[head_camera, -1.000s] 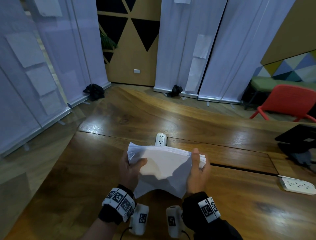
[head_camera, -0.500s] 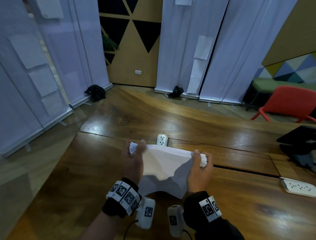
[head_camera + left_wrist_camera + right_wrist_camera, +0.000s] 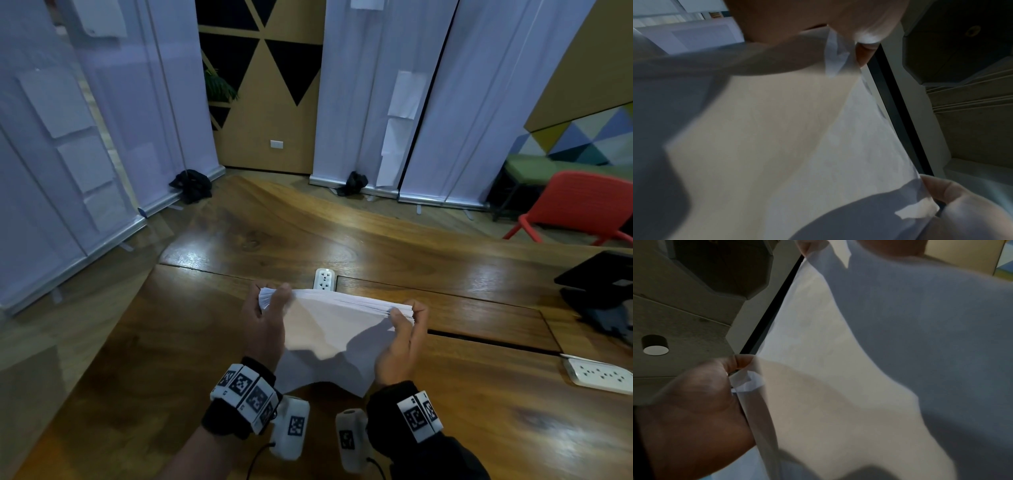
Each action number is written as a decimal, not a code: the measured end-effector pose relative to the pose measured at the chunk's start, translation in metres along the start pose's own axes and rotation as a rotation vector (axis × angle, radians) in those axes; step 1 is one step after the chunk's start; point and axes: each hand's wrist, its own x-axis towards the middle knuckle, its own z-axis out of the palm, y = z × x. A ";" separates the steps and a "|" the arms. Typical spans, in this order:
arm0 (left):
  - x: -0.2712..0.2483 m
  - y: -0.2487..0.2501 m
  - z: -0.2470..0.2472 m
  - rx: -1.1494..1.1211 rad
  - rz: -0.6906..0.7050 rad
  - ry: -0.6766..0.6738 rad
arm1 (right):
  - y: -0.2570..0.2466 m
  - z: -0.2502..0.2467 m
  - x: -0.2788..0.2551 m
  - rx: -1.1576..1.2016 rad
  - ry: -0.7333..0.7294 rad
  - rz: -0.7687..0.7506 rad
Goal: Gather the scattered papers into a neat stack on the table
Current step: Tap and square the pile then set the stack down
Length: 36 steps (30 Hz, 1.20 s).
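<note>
I hold a thick stack of white papers [image 3: 334, 325] between both hands, above the wooden table [image 3: 178, 342]. The stack's top edge faces away from me, and its bottom edge sags unevenly toward my wrists. My left hand [image 3: 274, 299] pinches the top left corner, where sheet ends fan out a little. My right hand [image 3: 406, 313] pinches the top right corner with the thumb on the near face. In the left wrist view the papers [image 3: 777, 129] fill the frame. In the right wrist view the papers [image 3: 838, 369] do the same. The far face of the stack is hidden.
A white socket block [image 3: 324, 279] is set into the table just behind the stack, beside a long dark slot [image 3: 486, 337]. At the right lie a white power strip [image 3: 599, 375] and a black stand [image 3: 599, 294]. Beyond the table are a red chair [image 3: 579, 209] and white banners.
My left hand has shifted from the stack's near face up to its top left corner. The right thumb has slid toward the top right corner. The stack has leaned a little further away.
</note>
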 end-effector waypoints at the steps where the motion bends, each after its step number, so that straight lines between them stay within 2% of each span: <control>1: 0.000 0.000 0.000 0.003 0.004 -0.003 | -0.001 0.001 0.001 0.001 -0.007 -0.001; 4: 0.003 -0.001 -0.001 0.013 0.011 -0.031 | 0.004 -0.002 0.001 0.030 -0.026 0.031; 7: 0.007 -0.003 -0.006 0.005 0.014 -0.090 | 0.013 -0.015 -0.002 0.023 -0.172 0.088; 9: 0.010 -0.006 -0.012 -0.009 0.005 -0.133 | 0.021 -0.026 -0.004 -0.016 -0.233 0.188; 12: 0.008 -0.012 -0.024 -0.054 -0.037 -0.245 | 0.040 -0.036 -0.002 -0.112 -0.246 0.366; 15: 0.001 -0.027 -0.031 0.039 -0.141 -0.374 | 0.046 -0.035 0.001 -0.193 -0.249 0.480; 17: -0.003 -0.042 -0.035 0.135 -0.178 -0.411 | 0.047 -0.030 -0.001 -0.255 -0.261 0.557; 20: -0.003 -0.056 -0.035 0.167 -0.216 -0.364 | 0.051 -0.026 -0.002 -0.263 -0.255 0.649; 23: -0.002 -0.057 -0.027 0.088 -0.272 -0.267 | 0.044 -0.022 -0.006 -0.246 -0.219 0.633; 27: -0.005 -0.041 -0.017 0.048 -0.223 -0.251 | 0.025 -0.012 -0.014 -0.136 -0.178 0.560; 30: -0.003 -0.038 -0.022 0.036 -0.142 -0.286 | 0.023 -0.011 -0.019 -0.141 -0.135 0.547; 36: -0.009 -0.067 -0.037 0.105 -0.322 -0.293 | 0.048 -0.017 -0.029 -0.267 -0.197 0.793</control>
